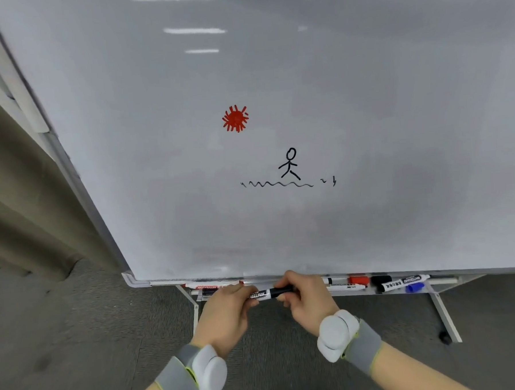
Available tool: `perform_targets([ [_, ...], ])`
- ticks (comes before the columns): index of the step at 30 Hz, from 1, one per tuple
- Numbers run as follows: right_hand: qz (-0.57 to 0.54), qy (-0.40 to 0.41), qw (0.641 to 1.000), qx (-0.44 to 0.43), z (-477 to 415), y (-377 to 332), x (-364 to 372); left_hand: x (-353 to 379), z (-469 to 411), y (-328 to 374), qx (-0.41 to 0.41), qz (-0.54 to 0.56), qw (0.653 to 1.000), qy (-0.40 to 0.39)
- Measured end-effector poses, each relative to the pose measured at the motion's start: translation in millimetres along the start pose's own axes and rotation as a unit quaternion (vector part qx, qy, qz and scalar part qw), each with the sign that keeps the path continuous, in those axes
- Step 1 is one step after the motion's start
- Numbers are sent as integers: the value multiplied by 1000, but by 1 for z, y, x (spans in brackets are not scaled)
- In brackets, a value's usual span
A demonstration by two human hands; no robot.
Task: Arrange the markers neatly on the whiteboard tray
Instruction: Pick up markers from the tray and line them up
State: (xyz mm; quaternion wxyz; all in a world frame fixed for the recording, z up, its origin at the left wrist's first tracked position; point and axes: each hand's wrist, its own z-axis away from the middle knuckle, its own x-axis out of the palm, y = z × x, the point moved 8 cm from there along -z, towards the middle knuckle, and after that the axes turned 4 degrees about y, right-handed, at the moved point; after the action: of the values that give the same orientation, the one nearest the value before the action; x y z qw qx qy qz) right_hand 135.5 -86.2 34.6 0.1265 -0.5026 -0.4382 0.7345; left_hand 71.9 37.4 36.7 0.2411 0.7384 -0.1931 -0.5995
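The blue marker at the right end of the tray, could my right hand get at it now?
Probably not yet: the right hand shares a black marker with the left hand. The blue marker itself lies uncovered on the tray.

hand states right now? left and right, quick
Left hand: closed on the black marker, white barrel end.
Right hand: closed on the same marker, black cap end.

Black-capped white marker held level above tray, loose markers jumbled at its right
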Motion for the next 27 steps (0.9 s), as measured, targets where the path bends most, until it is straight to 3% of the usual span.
perform_targets([
  [5,-14,12,1000,20,1,3,3,4,6,1,-11,-10,1000,15],
  [9,-2,-1,1000,-11,4,2,5,7,10,-3,-13,-4,1000,16],
  [15,102,-57,990,-76,-7,-8,29,28,8,-13,-55,0,998,-25],
  [22,130,49,990,-33,-15,25,18,-2,11,-56,-103,-100,989,40],
  [27,174,98,979,-47,-19,36,19,-8,17,-93,-133,-179,974,31],
])
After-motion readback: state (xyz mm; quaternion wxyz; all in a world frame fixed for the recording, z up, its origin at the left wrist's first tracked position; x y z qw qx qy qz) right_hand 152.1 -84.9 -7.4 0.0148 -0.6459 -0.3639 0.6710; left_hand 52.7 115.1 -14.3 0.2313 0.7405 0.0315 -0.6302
